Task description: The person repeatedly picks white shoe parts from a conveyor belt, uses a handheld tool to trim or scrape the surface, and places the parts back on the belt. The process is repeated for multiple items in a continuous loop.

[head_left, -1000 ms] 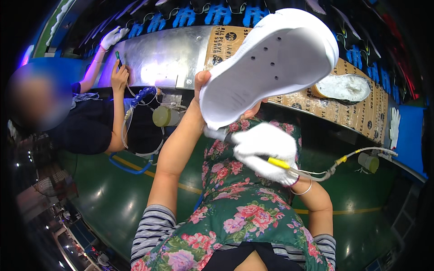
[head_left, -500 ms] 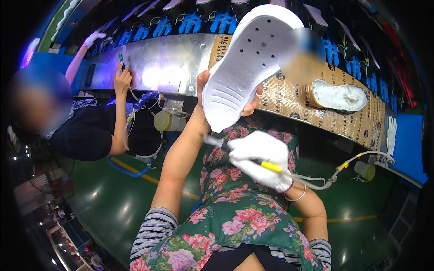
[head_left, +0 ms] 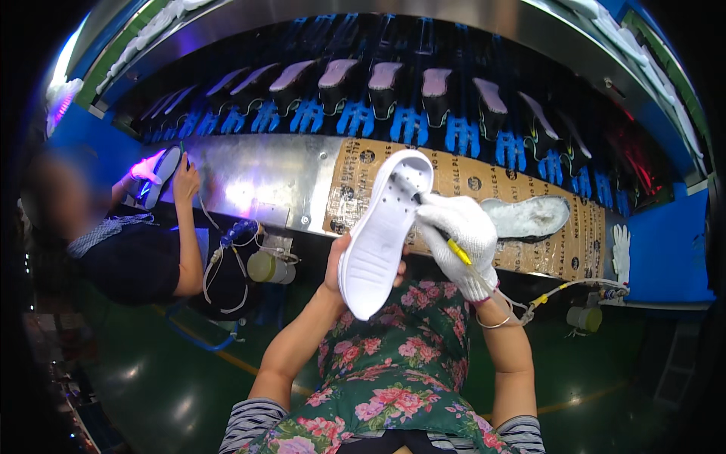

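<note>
Upright, I see the sole [head_left: 382, 238] gripped low by the left hand [head_left: 338, 266], long axis running up-right. The right hand [head_left: 459, 236], gloved, clenches a brush [head_left: 432, 221], its tip apparently touching the sole's top end.

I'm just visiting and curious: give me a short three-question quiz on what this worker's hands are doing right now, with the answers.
1. True or false: the left hand is bare and holds up the white shoe sole.
2. What does the gloved right hand hold?
A. a yellow-handled tool with a hose
B. a pair of scissors
C. a hammer
3. Fill in: a second whitish sole lies on the brown ______ sheet of the bench.

Key:
1. True.
2. A: the yellow-handled tool, its tip at the sole's upper end.
3. Cardboard.
</note>
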`<state>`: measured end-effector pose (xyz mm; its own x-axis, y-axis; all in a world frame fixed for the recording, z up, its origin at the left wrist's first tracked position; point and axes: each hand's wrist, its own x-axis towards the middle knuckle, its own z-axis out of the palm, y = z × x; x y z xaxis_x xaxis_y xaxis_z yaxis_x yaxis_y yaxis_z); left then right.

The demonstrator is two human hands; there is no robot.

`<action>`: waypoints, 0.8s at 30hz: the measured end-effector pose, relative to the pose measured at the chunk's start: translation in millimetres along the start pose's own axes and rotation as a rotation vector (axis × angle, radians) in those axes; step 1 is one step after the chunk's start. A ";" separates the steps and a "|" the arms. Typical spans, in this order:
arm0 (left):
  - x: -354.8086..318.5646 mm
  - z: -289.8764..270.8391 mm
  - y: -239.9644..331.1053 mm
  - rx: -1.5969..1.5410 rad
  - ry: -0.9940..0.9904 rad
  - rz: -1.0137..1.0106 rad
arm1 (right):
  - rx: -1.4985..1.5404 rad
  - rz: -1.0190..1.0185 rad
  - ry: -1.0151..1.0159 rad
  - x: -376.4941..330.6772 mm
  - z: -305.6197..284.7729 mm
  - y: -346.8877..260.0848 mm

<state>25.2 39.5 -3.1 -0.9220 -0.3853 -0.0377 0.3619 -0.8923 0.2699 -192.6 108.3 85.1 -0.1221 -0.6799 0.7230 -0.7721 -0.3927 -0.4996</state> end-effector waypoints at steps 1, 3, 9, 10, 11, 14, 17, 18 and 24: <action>-0.7 9.4 -0.2 0.011 -0.010 -0.013 | -0.083 -0.033 0.068 1.8 1.3 5.3; -2.1 1.1 2.9 -0.021 0.039 -0.077 | -0.105 -0.073 0.023 -4.9 5.8 1.8; -6.7 13.9 35.3 0.153 -0.052 0.189 | 0.673 0.273 -0.225 -34.8 -9.0 -39.9; -6.6 20.6 44.1 0.213 -0.073 0.208 | 0.744 0.409 -0.097 -38.1 -18.3 -38.0; -4.7 37.5 52.4 0.142 -0.159 0.206 | 0.813 0.544 0.033 -41.7 -28.0 -38.1; 7.3 72.7 78.7 0.109 -0.356 0.177 | 0.855 0.753 0.326 -54.1 -42.3 -29.1; 47.8 120.1 112.2 0.085 -0.641 0.118 | 0.949 0.903 0.359 -64.9 -36.5 -29.4; 65.4 141.6 121.7 0.115 -0.677 0.138 | 0.934 0.974 0.344 -67.7 -30.4 -30.2; 228.2 246.1 188.3 -0.028 -0.394 0.384 | 0.972 1.016 0.212 -88.7 12.1 -26.7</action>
<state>-150.9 -158.5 275.9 -0.7030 -0.5721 0.4226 0.6809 -0.7129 0.1676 -153.6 171.6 28.5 -0.5120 -0.8491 -0.1298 0.4247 -0.1189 -0.8975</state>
